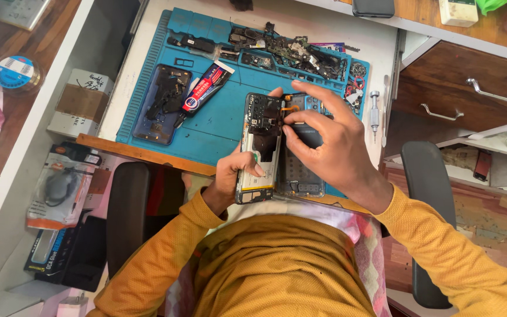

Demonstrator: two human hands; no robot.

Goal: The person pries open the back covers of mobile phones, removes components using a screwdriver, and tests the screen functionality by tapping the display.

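Your left hand [237, 173] grasps the opened phone [259, 147], long axis 12-to-6; your right hand [324, 144] pinches its top. Glue tube [205, 91] lies at 10 o'clock.

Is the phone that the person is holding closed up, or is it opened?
Opened. The phone in the left hand has its back off, so inner parts show; the right hand touches its top.

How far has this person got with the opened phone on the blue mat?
Done: the opened phone has its back off, and many small parts lie along the blue mat. In hand: the left hand holds the phone's lower edge while the right hand works with its fingertips near the top. Left: a second opened phone and a glue tube lie untouched; nothing looks closed up.
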